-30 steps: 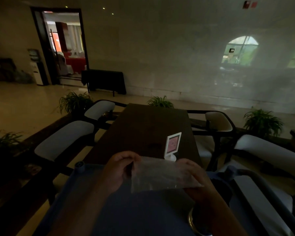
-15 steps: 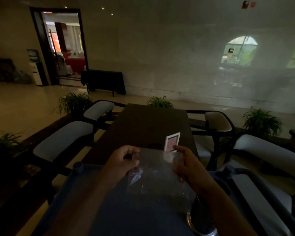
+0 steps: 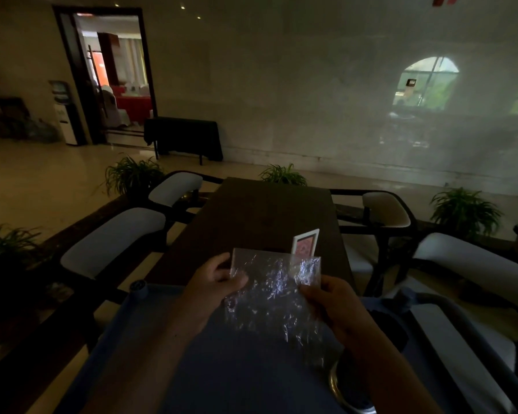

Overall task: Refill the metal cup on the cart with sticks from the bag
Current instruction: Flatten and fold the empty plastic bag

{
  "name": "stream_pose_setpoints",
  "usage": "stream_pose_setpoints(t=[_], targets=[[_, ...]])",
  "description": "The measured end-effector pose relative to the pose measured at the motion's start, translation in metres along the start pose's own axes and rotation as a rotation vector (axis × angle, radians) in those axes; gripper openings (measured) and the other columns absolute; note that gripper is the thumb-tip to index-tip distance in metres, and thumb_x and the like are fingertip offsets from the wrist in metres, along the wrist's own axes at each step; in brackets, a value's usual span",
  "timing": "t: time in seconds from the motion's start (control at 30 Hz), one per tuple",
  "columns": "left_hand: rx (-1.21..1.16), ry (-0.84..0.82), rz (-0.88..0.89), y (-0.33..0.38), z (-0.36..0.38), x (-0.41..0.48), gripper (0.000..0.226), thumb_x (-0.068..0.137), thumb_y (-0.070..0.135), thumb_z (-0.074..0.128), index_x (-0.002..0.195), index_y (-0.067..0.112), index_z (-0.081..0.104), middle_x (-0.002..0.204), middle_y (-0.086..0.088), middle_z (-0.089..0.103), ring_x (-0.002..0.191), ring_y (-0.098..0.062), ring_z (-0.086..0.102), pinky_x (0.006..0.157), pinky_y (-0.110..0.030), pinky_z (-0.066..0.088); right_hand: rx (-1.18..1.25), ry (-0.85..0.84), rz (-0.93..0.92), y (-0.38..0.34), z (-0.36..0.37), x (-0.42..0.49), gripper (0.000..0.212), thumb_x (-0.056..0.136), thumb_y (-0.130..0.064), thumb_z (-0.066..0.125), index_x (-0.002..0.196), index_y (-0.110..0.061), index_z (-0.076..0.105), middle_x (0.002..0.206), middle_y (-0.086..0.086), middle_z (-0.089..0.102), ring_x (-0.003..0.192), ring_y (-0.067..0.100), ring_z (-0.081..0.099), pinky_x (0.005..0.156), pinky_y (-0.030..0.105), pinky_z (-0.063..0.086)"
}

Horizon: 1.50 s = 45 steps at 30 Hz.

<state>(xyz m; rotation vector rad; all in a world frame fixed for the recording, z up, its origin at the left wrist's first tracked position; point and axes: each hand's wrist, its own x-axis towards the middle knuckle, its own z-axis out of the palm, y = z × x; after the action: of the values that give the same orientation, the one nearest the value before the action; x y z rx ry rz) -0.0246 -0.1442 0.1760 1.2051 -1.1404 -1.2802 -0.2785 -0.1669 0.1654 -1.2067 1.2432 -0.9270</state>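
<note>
— What was the place like?
— A dim hall; a blue cart (image 3: pixel 150 339) stood against a dark table (image 3: pixel 260 213).
— And the fingers?
— The left hand (image 3: pixel 213 289) pinched the bag's upper left edge, the right hand (image 3: pixel 332 303) gripped its right side. The crinkled clear bag (image 3: pixel 269 297) hung between them above the cart.
— Sticks?
— I couldn't tell.
— The cup?
— The metal cup (image 3: pixel 338 386) sat on the cart under the right wrist. A small card sign (image 3: pixel 305 242) stood behind the bag.

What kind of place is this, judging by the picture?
Probably a restaurant or hotel lobby seating area: a long dark table flanked by cushioned chairs, a small card stand on it, and a doorway showing red-clothed banquet tables.
</note>
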Motion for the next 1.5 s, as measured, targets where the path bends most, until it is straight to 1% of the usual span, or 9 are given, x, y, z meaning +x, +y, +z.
stream_pose_setpoints(t=[0.13, 0.3, 0.5, 0.63, 0.9, 0.97, 1.17, 1.37, 1.5], targets=[[0.130, -0.037, -0.002, -0.005, -0.003, -0.002, 0.013, 0.088, 0.017, 0.069, 0.099, 0.015, 0.073, 0.090, -0.006, 0.077, 0.078, -0.017, 0.073, 0.063, -0.025, 0.054, -0.058, -0.007, -0.028, -0.001, -0.002, 0.001, 0.014, 0.091, -0.016, 0.062, 0.104, -0.017, 0.066, 0.097, 0.011, 0.075, 0.087, 0.024, 0.075, 0.081, 0.045, 0.060], [0.174, -0.009, 0.038, -0.008, -0.004, -0.001, 0.006, 0.087, 0.018, 0.069, 0.085, 0.014, 0.071, 0.081, -0.006, 0.076, 0.070, -0.013, 0.071, 0.060, -0.027, 0.052, -0.011, -0.028, -0.011, 0.002, -0.002, 0.000, 0.018, 0.091, -0.017, 0.062, 0.109, -0.020, 0.064, 0.107, 0.011, 0.073, 0.095, 0.027, 0.073, 0.091, 0.055, 0.055], [0.218, -0.033, 0.072, -0.004, -0.004, -0.003, 0.015, 0.093, 0.017, 0.062, 0.091, 0.002, 0.063, 0.076, -0.004, 0.072, 0.068, -0.012, 0.069, 0.058, -0.025, 0.051, -0.101, -0.022, -0.046, 0.005, -0.003, -0.003, 0.011, 0.094, -0.022, 0.059, 0.099, -0.021, 0.069, 0.093, 0.013, 0.075, 0.085, 0.035, 0.072, 0.084, 0.054, 0.055], [0.307, -0.123, 0.122, 0.000, -0.004, -0.005, 0.011, 0.097, 0.021, 0.056, 0.088, 0.016, 0.060, 0.062, 0.001, 0.064, 0.053, -0.007, 0.062, 0.049, -0.019, 0.046, -0.084, -0.050, -0.109, 0.003, -0.006, -0.006, 0.013, 0.093, -0.020, 0.059, 0.101, -0.021, 0.070, 0.100, 0.012, 0.074, 0.092, 0.033, 0.072, 0.084, 0.052, 0.058], [-0.182, -0.241, 0.018, -0.006, -0.012, 0.001, 0.025, 0.094, 0.019, 0.059, 0.118, 0.013, 0.064, 0.095, -0.016, 0.059, 0.079, -0.027, 0.058, 0.062, -0.029, 0.051, 0.354, -0.097, -0.094, -0.002, -0.016, -0.010, 0.026, 0.089, -0.018, 0.054, 0.109, -0.015, 0.070, 0.111, 0.014, 0.071, 0.101, 0.031, 0.070, 0.075, 0.040, 0.059], [-0.255, -0.222, 0.006, -0.006, -0.009, 0.003, 0.024, 0.089, 0.017, 0.062, 0.112, 0.010, 0.068, 0.104, -0.017, 0.055, 0.088, -0.031, 0.049, 0.066, -0.035, 0.045, 0.469, -0.117, -0.087, -0.001, -0.017, -0.012, 0.030, 0.089, -0.016, 0.052, 0.114, -0.010, 0.068, 0.115, 0.016, 0.071, 0.103, 0.032, 0.070, 0.073, 0.039, 0.059], [-0.318, -0.159, -0.035, -0.010, -0.004, 0.001, 0.015, 0.085, 0.005, 0.060, 0.083, 0.012, 0.073, 0.079, -0.008, 0.061, 0.064, -0.015, 0.058, 0.048, -0.022, 0.047, 0.478, -0.084, -0.016, 0.004, -0.017, -0.012, 0.024, 0.093, -0.015, 0.050, 0.102, -0.010, 0.072, 0.109, 0.016, 0.071, 0.097, 0.030, 0.071, 0.070, 0.038, 0.059], [-0.064, -0.130, -0.020, -0.009, -0.005, -0.003, 0.031, 0.096, -0.003, 0.039, 0.083, 0.000, 0.066, 0.060, 0.000, 0.063, 0.053, -0.010, 0.062, 0.047, -0.022, 0.050, 0.393, -0.044, 0.084, 0.005, -0.009, -0.013, 0.041, 0.056, -0.044, 0.073, 0.085, -0.016, 0.077, 0.082, 0.012, 0.075, 0.074, 0.029, 0.073, 0.059, 0.037, 0.058], [0.145, -0.139, 0.042, -0.011, -0.007, -0.006, 0.025, 0.098, 0.019, 0.052, 0.082, 0.008, 0.069, 0.062, 0.005, 0.064, 0.062, -0.013, 0.063, 0.060, -0.031, 0.051, 0.208, -0.041, -0.023, 0.005, -0.006, -0.010, 0.028, 0.076, -0.042, 0.066, 0.075, -0.016, 0.074, 0.078, 0.010, 0.073, 0.077, 0.030, 0.069, 0.072, 0.044, 0.054]])
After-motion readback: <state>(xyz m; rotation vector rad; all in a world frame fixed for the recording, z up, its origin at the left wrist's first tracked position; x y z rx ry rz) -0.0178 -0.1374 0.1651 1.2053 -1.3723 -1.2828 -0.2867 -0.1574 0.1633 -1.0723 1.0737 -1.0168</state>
